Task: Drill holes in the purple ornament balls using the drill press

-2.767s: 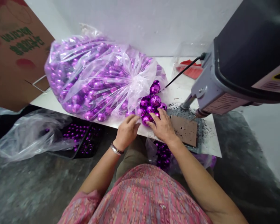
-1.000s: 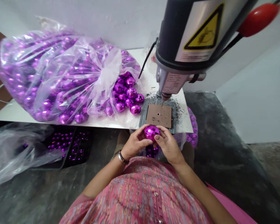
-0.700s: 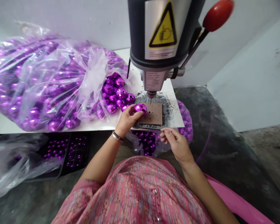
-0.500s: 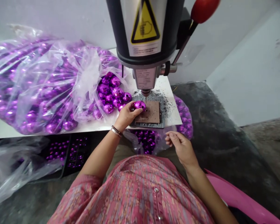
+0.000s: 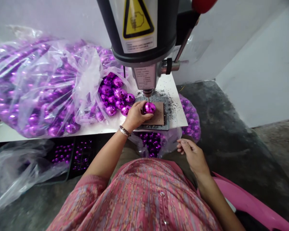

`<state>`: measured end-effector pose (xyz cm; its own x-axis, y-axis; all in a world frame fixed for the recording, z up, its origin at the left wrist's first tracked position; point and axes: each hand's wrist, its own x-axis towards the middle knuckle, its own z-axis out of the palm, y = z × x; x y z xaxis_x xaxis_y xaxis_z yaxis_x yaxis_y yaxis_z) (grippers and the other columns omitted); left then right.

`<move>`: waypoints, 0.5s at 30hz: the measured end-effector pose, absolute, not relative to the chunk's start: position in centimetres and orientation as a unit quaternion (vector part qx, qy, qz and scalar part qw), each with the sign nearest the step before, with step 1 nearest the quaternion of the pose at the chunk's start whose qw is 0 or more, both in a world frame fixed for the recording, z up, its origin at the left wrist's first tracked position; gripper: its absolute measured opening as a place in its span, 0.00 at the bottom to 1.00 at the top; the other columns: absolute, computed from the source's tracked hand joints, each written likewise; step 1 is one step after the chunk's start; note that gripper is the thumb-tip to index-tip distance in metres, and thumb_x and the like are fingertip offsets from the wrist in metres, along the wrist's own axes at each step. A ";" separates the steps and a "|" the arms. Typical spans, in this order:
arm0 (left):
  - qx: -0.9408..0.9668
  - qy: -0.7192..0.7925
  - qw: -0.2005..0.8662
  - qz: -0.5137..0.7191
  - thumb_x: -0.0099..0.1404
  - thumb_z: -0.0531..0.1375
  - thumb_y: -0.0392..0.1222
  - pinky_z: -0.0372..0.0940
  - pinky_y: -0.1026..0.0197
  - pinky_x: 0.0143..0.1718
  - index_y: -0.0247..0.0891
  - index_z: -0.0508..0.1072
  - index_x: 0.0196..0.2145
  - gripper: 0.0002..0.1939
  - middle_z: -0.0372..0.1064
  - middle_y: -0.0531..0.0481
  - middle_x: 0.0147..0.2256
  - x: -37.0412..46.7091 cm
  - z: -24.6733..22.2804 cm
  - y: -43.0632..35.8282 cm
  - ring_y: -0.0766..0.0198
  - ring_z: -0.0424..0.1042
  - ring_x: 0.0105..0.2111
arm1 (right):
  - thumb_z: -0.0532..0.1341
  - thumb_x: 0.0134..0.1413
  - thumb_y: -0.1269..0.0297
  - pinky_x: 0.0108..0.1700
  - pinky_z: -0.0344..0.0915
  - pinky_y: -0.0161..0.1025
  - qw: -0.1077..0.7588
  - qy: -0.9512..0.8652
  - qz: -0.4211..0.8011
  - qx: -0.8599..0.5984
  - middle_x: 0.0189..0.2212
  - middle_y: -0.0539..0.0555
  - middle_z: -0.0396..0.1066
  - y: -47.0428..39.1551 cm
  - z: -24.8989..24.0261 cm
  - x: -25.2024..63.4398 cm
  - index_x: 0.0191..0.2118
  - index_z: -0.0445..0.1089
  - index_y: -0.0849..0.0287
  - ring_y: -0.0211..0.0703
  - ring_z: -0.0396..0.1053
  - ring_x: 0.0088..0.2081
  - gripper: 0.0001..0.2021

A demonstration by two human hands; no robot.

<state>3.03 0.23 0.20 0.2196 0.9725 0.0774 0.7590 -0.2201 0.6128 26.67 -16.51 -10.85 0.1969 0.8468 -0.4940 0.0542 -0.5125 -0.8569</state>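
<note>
My left hand [image 5: 135, 116] grips a shiny purple mirrored ball [image 5: 150, 107] between thumb and fingers. The ball rests on or just over a brown board [image 5: 159, 116], directly below the thin bit [image 5: 148, 99] of a drill press [image 5: 144, 56]. Whether the bit touches the ball I cannot tell. The board lies on the grey metal base [image 5: 167, 110], with dark shavings around it. Over my lap, to the right of an open plastic bag, is my right hand [image 5: 194, 154], its fingers curled together and nothing visible in them.
A large clear bag [image 5: 55, 86] of purple balls fills the table's left, several spilling from its mouth [image 5: 115, 93]. Another bag of balls [image 5: 152, 144] hangs below the front edge. Dark trays with purple balls [image 5: 83, 154] stand lower left. The drill's red-knobbed lever [image 5: 203, 4] juts upper right.
My left hand has moved the ball slightly right, under the drill bit. The camera view has shifted a little, and my right hand stays curled over my lap.
</note>
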 end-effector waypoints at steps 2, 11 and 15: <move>0.760 0.568 0.222 0.227 0.54 0.73 0.38 0.64 0.53 0.65 0.33 0.75 0.59 0.34 0.74 0.40 0.56 3.2 0.0 0.4 0.52 0.72 0.59 | 0.57 0.65 0.46 0.52 0.74 0.38 0.363 -0.335 0.541 -0.681 0.45 0.56 0.71 -16.6 -10.9 26.6 0.54 0.68 0.65 0.32 0.69 0.47 0.26; 0.741 0.557 0.282 0.249 0.57 0.72 0.37 0.67 0.55 0.61 0.33 0.73 0.61 0.34 0.77 0.41 0.56 3.1 -1.1 0.3 0.53 0.75 0.56 | 0.57 0.65 0.46 0.42 0.71 0.30 0.395 -0.403 0.495 -0.660 0.37 0.52 0.70 -15.3 -8.2 27.0 0.47 0.69 0.67 0.27 0.67 0.38 0.24; 0.727 0.550 0.298 0.282 0.56 0.73 0.38 0.66 0.51 0.63 0.33 0.73 0.60 0.34 0.76 0.39 0.57 2.9 -1.9 0.2 0.50 0.75 0.58 | 0.57 0.64 0.43 0.36 0.67 0.27 0.484 -0.465 0.385 -0.634 0.31 0.50 0.68 -10.9 -2.4 28.3 0.43 0.69 0.66 0.24 0.63 0.32 0.25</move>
